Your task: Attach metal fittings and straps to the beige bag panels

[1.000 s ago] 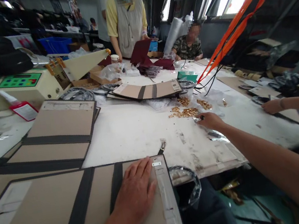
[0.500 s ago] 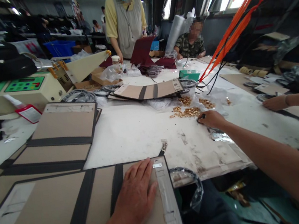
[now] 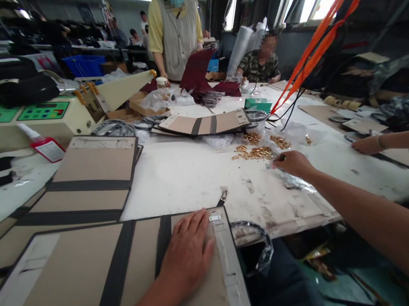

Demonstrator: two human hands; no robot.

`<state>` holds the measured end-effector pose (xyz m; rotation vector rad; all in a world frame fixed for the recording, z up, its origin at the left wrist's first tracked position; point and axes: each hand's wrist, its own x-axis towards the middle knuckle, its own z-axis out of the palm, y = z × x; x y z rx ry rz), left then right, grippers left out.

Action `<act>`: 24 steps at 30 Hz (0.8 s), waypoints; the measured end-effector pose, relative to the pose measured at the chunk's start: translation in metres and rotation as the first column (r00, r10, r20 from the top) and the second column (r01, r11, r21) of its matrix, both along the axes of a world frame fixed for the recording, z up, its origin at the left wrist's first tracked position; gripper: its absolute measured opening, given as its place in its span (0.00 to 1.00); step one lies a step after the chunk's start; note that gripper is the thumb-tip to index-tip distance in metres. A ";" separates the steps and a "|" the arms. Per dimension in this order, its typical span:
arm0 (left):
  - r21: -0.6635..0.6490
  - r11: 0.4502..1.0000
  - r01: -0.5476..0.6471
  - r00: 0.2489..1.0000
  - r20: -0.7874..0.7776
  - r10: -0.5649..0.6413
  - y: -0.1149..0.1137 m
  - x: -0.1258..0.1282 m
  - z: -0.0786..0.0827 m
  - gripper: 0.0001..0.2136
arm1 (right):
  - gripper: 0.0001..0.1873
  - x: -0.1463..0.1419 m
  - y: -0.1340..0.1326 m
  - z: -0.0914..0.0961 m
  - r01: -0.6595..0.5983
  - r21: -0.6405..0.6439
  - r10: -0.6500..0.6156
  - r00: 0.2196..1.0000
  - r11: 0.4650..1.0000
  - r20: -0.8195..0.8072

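My left hand (image 3: 190, 252) lies flat, fingers stretched, on a beige board panel (image 3: 96, 254) with dark fold strips and a dark edge. By its fingertips a small silver metal plate (image 3: 214, 218) sits on the panel's taped strip. A clear-wrapped handle loop (image 3: 257, 235) sticks out past the panel's right edge, and a dark tab with a metal clasp (image 3: 223, 196) shows beyond its top edge. Out over the white table, my right hand (image 3: 295, 164) is closed in a pinch beside small gold-coloured metal pieces (image 3: 261, 153). Something small and dark shows at its fingertips; its kind is unclear.
More beige panels (image 3: 92, 164) are stacked at left, near a red glue bottle (image 3: 46, 145) and a green-fronted machine (image 3: 53, 118). Orange cords (image 3: 314, 59) hang down to the table (image 3: 177, 178). A co-worker's hand (image 3: 368, 145) rests at right; other people stand or sit beyond.
The view has shifted slightly. My right hand stays by the gold pieces, still pinched, while my left hand keeps its place on the panel. Another person's head now shows behind the masked person.
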<state>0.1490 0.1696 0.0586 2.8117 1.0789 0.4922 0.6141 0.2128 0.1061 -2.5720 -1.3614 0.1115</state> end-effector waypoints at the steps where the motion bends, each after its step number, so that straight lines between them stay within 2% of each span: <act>1: -0.008 1.000 -0.004 1.000 -0.005 0.004 0.000 0.000 0.000 0.26 | 0.13 -0.002 -0.002 0.001 0.011 0.007 -0.011 1.000 1.000 0.009; 5: -0.040 0.999 -0.013 1.000 -0.023 0.013 -0.002 0.000 0.003 0.26 | 0.15 -0.007 -0.009 0.004 0.087 0.047 -0.089 0.995 0.995 0.042; 9: -0.046 0.999 -0.018 1.000 -0.016 0.017 -0.004 0.000 0.005 0.26 | 0.16 -0.011 -0.012 0.009 0.113 0.089 -0.113 0.994 0.990 0.000; 12: -0.047 0.999 -0.018 1.000 -0.017 0.017 -0.004 0.000 0.005 0.26 | 0.17 -0.016 -0.015 0.012 0.103 0.135 -0.091 0.991 0.985 -0.094; 15: -0.053 0.998 -0.017 1.000 -0.023 0.016 -0.005 -0.001 0.006 0.25 | 0.17 -0.029 -0.022 0.017 0.058 0.155 -0.015 0.965 0.986 -0.263; 19: -0.072 0.997 -0.007 1.000 -0.007 0.007 -0.008 0.000 0.009 0.26 | 0.17 -0.066 -0.042 0.029 -0.037 0.155 0.105 0.881 0.987 -0.462; 24: -0.095 0.995 0.011 1.000 -0.005 -0.011 -0.011 0.002 0.010 0.26 | 0.19 -0.147 -0.081 0.039 -0.236 0.143 0.273 0.741 0.961 -0.614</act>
